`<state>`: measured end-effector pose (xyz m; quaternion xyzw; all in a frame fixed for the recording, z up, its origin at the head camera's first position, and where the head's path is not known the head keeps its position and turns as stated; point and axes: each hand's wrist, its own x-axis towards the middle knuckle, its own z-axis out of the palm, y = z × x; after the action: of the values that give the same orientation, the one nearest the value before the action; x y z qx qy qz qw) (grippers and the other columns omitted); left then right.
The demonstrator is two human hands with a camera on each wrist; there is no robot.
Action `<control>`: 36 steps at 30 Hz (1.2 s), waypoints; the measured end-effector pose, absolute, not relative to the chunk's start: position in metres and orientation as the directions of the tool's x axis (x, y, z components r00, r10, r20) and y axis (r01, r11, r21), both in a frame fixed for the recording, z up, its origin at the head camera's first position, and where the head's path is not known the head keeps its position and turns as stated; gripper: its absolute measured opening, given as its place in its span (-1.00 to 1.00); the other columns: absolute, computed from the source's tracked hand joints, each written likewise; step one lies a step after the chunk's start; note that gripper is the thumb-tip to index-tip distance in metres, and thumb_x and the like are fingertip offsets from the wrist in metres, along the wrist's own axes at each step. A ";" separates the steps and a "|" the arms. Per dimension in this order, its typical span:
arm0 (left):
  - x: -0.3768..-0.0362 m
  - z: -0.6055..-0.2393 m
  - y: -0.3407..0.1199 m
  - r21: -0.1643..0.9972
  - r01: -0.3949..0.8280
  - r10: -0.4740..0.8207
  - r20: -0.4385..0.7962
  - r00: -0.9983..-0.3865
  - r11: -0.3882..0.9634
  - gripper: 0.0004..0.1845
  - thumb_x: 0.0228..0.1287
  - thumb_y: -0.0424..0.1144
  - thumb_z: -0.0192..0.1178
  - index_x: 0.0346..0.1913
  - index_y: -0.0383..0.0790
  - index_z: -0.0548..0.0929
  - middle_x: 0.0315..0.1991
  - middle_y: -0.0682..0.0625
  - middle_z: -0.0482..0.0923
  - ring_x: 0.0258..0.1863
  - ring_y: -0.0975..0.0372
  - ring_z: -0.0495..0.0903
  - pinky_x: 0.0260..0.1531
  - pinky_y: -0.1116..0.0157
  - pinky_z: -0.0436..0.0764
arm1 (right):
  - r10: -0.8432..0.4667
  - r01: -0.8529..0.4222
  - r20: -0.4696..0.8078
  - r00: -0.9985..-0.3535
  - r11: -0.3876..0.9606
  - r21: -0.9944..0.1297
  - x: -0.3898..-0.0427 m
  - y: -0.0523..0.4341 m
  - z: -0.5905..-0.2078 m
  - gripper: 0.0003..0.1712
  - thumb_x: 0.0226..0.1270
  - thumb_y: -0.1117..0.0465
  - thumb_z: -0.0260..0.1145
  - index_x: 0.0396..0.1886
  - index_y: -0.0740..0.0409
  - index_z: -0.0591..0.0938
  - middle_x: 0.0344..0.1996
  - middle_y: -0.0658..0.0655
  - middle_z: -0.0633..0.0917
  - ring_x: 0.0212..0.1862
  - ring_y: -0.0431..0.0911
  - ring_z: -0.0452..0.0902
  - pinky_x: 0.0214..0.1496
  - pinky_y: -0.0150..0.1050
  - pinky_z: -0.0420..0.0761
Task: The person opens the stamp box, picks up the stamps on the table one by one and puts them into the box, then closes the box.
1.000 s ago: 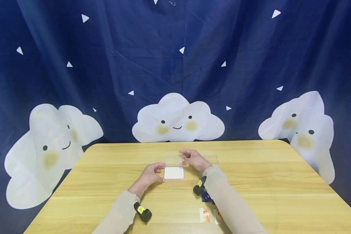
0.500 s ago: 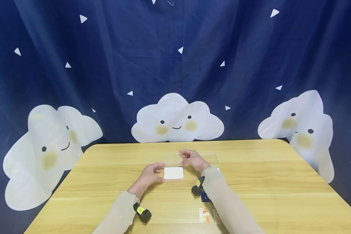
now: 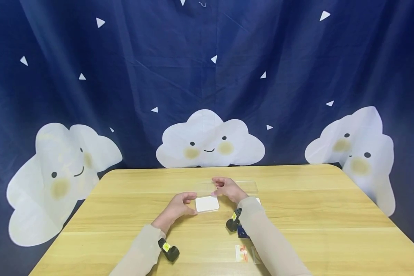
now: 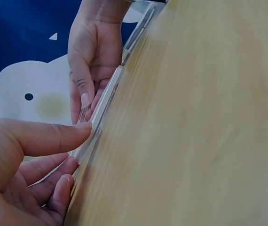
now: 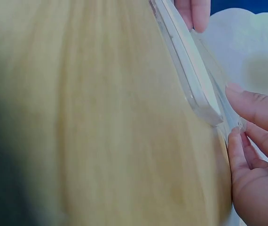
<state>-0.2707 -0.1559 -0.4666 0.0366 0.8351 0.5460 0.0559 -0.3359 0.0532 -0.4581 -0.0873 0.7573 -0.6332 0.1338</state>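
A stack of white cards [image 3: 207,204] sits in a shallow clear plastic box [image 5: 183,70] on the table. My left hand [image 3: 178,206] holds the box at its left end, thumb on the near edge and fingers at the far side. Just behind lies a clear plastic lid-like piece [image 3: 203,188], hard to make out against the wood. My right hand [image 3: 227,188] pinches the right edge of that piece between thumb and fingers. In the left wrist view, the right hand [image 4: 94,52] is beyond the box. In the right wrist view, its thumb [image 5: 258,110] is near the box's corner.
Another clear tray [image 3: 249,187] lies behind the right wrist. Near the right forearm are a dark blue card [image 3: 242,232], an orange-and-white card [image 3: 241,253] and a partly hidden card [image 3: 255,254]. The wooden table [image 3: 124,214] ends at a blue cloud-print curtain [image 3: 207,76].
The box of white cards has turned slightly and shifted a little to the right, with my left hand following. The right hand has stayed almost still.
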 end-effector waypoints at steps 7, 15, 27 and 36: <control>-0.269 -0.464 -0.151 0.907 -0.007 0.113 -0.060 -0.992 0.421 -0.32 -0.31 -0.54 0.46 0.08 -0.28 0.58 0.06 -0.13 0.56 0.00 0.04 0.42 0.07 0.08 0.43 | -0.300 0.034 -0.090 -0.950 0.187 -0.982 -0.336 0.054 -0.457 -0.26 -0.08 0.57 0.35 0.23 0.39 0.42 0.15 0.29 0.50 0.13 0.05 0.37 0.23 -0.14 0.39; -0.268 -0.462 -0.149 0.910 -0.006 0.106 -0.055 -0.993 0.415 -0.32 -0.31 -0.55 0.45 0.07 -0.30 0.58 0.06 -0.13 0.56 0.00 0.03 0.42 0.07 0.08 0.43 | -0.295 0.024 -0.081 -0.952 0.191 -0.981 -0.336 0.054 -0.456 -0.26 -0.08 0.57 0.35 0.23 0.41 0.41 0.16 0.30 0.50 0.16 0.09 0.37 0.26 -0.10 0.37; -0.266 -0.459 -0.156 0.897 0.000 0.136 -0.067 -0.988 0.441 -0.34 -0.27 -0.54 0.44 0.08 -0.25 0.59 0.07 -0.14 0.56 -0.02 0.07 0.44 0.05 0.08 0.47 | -0.277 0.018 -0.083 -0.957 0.229 -0.973 -0.333 0.053 -0.460 -0.27 -0.06 0.53 0.38 0.22 0.40 0.42 0.16 0.29 0.50 0.18 0.12 0.36 0.28 -0.06 0.34; -0.268 -0.464 -0.158 0.908 -0.008 0.135 -0.071 -0.988 0.420 -0.36 -0.27 -0.54 0.45 0.06 -0.25 0.61 0.06 -0.12 0.57 -0.04 0.08 0.44 0.04 0.09 0.46 | -0.258 0.033 -0.095 -0.962 0.232 -0.972 -0.332 0.054 -0.462 -0.29 -0.04 0.50 0.40 0.21 0.37 0.44 0.15 0.27 0.51 0.17 0.10 0.36 0.26 -0.06 0.36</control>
<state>-0.2680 -0.1582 -0.4641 0.0379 0.8400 0.5372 0.0667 -0.3316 0.0544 -0.4621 -0.0724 0.7759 -0.6154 0.1183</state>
